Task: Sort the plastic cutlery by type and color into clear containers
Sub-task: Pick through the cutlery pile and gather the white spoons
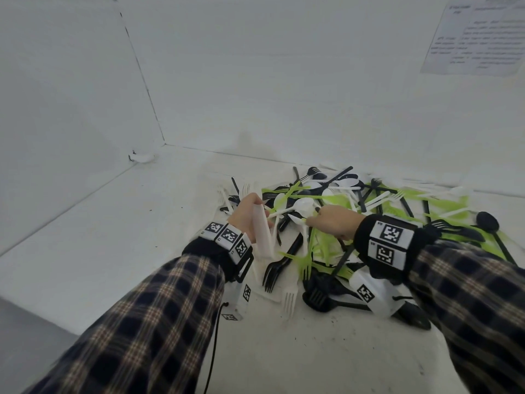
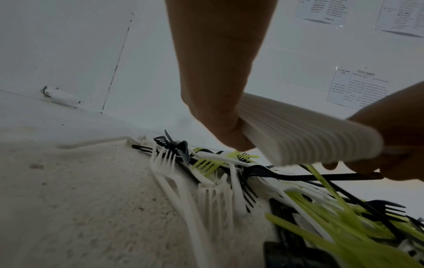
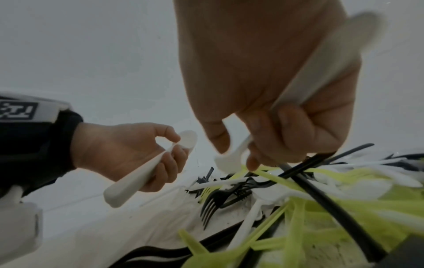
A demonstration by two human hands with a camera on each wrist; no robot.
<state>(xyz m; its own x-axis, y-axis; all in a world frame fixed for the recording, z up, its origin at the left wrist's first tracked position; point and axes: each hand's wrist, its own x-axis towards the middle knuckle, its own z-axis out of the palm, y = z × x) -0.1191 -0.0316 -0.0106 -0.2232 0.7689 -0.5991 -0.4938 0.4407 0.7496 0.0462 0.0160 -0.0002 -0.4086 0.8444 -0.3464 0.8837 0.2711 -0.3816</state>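
Note:
A tangled pile of white, black and lime-green plastic forks, spoons and knives (image 1: 355, 200) lies on the white table. At the pile's left edge my left hand (image 1: 251, 216) grips a nested stack of white spoons (image 1: 262, 237), handles pointing back toward me; the stack (image 2: 298, 134) shows edge-on under my left hand's fingers (image 2: 213, 101). My right hand (image 1: 315, 218) hovers over the pile's middle and pinches one white spoon (image 3: 231, 161), bowl down toward the left hand (image 3: 128, 154) and its spoon stack (image 3: 146, 170). No clear container is in view.
White walls close the table at the back and left, meeting in a corner (image 1: 164, 143). Printed sheets (image 1: 477, 38) hang on the back wall. A black fork (image 1: 277, 268) and a white fork (image 1: 289, 304) lie nearest me. Bare tabletop (image 1: 113, 237) lies left of the pile.

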